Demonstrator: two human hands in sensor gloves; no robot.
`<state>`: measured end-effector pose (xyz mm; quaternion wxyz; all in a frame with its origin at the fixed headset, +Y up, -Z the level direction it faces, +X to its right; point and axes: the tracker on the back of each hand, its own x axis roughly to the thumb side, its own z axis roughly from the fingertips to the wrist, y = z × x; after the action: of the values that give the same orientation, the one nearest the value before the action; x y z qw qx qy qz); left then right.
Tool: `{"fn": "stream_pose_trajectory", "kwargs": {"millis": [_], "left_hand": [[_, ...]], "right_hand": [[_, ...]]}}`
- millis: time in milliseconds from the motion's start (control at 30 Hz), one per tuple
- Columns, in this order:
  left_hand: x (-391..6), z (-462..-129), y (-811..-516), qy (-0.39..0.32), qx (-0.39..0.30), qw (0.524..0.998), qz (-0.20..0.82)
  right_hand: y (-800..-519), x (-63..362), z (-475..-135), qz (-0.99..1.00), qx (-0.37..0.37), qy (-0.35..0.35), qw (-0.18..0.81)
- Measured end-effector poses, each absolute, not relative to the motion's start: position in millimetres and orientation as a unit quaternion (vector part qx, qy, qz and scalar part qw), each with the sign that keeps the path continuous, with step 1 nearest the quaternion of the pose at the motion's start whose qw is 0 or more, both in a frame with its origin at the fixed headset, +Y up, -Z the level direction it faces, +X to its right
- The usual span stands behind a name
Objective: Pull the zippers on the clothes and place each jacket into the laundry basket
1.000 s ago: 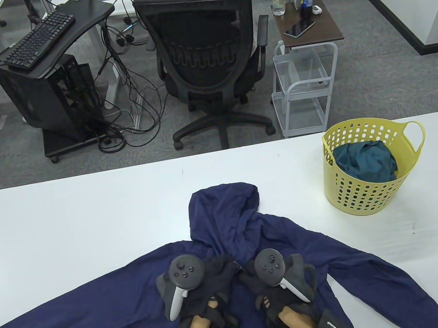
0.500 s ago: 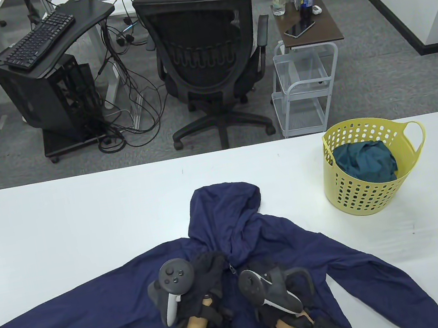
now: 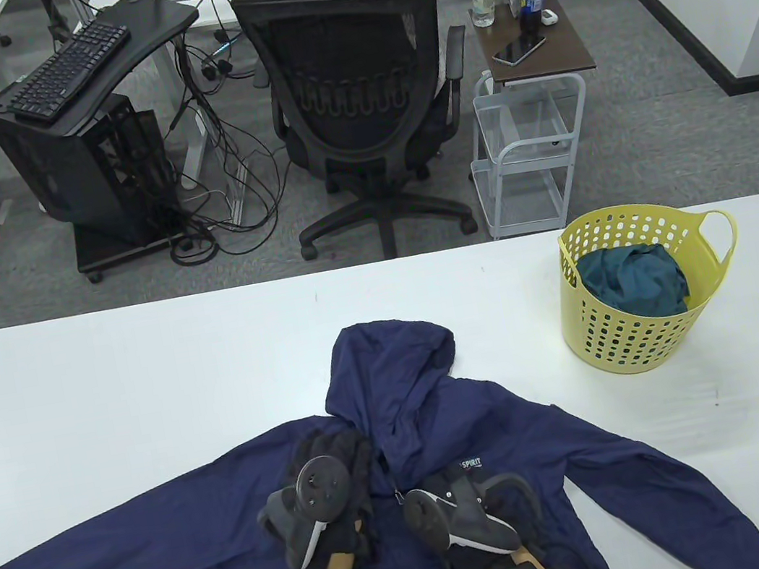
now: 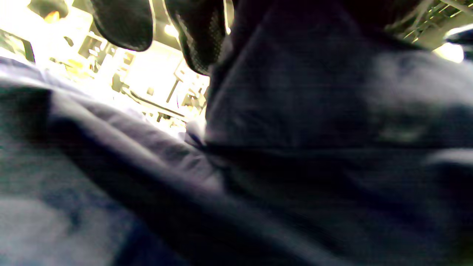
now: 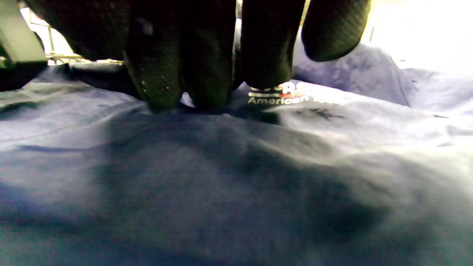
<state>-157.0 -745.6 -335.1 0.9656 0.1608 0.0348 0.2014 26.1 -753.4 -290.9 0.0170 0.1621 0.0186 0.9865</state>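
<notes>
A navy hooded jacket [image 3: 448, 426] lies spread face up on the white table [image 3: 112, 390], sleeves out to both sides, its zipper [image 3: 395, 491] running down the chest. My left hand [image 3: 333, 456] sits on the left side of the collar. In the left wrist view its fingers [image 4: 197, 40] hold a raised fold of the jacket [image 4: 295, 96]. My right hand [image 3: 452, 488] is turned on its side just right of the zipper. Its fingertips [image 5: 207, 85] are bunched down on the jacket [image 5: 236, 177] in front of a white chest logo [image 5: 277, 99].
A yellow laundry basket [image 3: 638, 334] stands at the table's right, a teal garment [image 3: 633, 284] inside it. Beyond the far table edge are an office chair [image 3: 357, 97], a small white cart [image 3: 524, 149] and a computer stand [image 3: 81, 131].
Both hands have drawn back toward me from the collar. The right hand rolled onto its side, uncovering the chest logo. The hood shifted slightly.
</notes>
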Motion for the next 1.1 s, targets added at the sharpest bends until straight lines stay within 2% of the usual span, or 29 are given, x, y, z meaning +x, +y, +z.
{"fn": "stream_pose_trajectory", "kwargs": {"millis": [233, 367, 567, 633, 733, 800, 867, 1033, 1100], "left_hand": [[-174, -334, -743, 0.073, 0.21, 0.966, 0.132], [-164, -333, -741, 0.047, 0.195, 0.976, 0.085], [-131, -312, -714, -0.1, 0.201, 0.966, 0.131], [-117, -306, -710, -0.153, 0.176, 0.966, 0.113], [-99, -302, -716, -0.21, 0.09, 0.971, 0.063], [-95, -304, -725, -0.203, 0.047, 0.978, 0.027], [-95, -307, -731, -0.189, 0.034, 0.981, 0.005], [-99, -308, -729, -0.17, 0.045, 0.984, 0.03], [-102, -308, -727, -0.17, 0.025, 0.984, 0.037]], "right_hand": [[-755, 30, -289, 0.965, 0.225, 0.109, 0.078], [-762, 31, -293, 0.964, 0.22, 0.126, 0.083], [-770, 45, -305, 0.962, 0.185, 0.142, 0.139], [-770, 51, -309, 0.964, 0.169, 0.121, 0.167], [-766, 64, -310, 0.964, 0.145, 0.079, 0.209], [-761, 72, -308, 0.96, 0.137, 0.049, 0.241], [-757, 77, -306, 0.952, 0.14, 0.023, 0.271], [-745, 81, -297, 0.951, 0.139, -0.037, 0.274], [-743, 80, -296, 0.952, 0.129, -0.049, 0.273]]}}
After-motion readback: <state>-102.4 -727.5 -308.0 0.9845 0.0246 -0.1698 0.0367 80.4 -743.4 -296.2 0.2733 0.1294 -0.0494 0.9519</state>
